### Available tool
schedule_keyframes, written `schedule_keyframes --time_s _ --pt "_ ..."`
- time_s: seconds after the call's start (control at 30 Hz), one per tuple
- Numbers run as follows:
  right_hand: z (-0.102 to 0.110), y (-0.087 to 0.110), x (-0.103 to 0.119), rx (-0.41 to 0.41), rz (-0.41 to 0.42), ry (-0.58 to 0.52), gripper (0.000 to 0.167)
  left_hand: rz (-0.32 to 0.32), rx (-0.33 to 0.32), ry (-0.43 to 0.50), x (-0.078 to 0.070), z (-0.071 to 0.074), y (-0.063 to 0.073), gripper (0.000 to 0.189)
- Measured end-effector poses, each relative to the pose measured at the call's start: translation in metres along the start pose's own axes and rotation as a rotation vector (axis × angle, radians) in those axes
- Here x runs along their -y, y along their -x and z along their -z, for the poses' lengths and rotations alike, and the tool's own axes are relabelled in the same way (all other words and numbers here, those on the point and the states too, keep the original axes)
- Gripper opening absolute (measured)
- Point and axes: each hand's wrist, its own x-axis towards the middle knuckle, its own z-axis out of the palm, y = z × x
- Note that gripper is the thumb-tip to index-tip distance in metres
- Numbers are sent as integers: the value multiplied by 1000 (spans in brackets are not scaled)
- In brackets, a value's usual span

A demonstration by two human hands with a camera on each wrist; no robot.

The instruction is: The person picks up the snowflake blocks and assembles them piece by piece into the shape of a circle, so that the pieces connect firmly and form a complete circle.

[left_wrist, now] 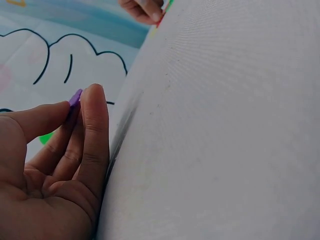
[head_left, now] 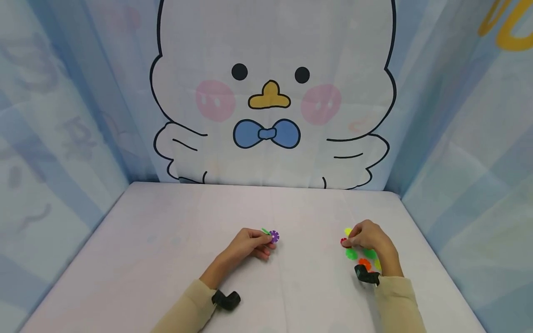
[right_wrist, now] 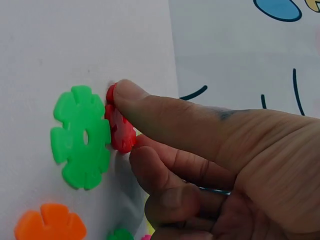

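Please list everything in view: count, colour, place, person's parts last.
Purple disc: one, purple, in left hand
Red disc: one, red, in right hand
Green discs: three or more, green, near both hands
Orange disc: one visible, orange, near right hand
Yellow discs: two or more, yellow, near right hand
Pink sliver: one, pink, right wrist view's bottom edge
Table: one, white, underneath
Cloth walls: three, bluish, printed, around table
Wrist cameras: two, black, by sleeves
Sleeves: two, beige, on forearms
Hands: two, bare, holding discs
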Motion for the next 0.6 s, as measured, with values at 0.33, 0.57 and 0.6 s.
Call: schedule_keyframes --time_s 0.33,0.57,0.6 --pt "-1 -2 1 29 -49 3 35 8 9 3 -1 -1 0 30" --pt "-3 -2 1 64 -51 -17 41 7 7 4 -1 0 0 30" --pt "-4 -2 1 62 -46 -16 40 6 7 4 0 0 0 30"
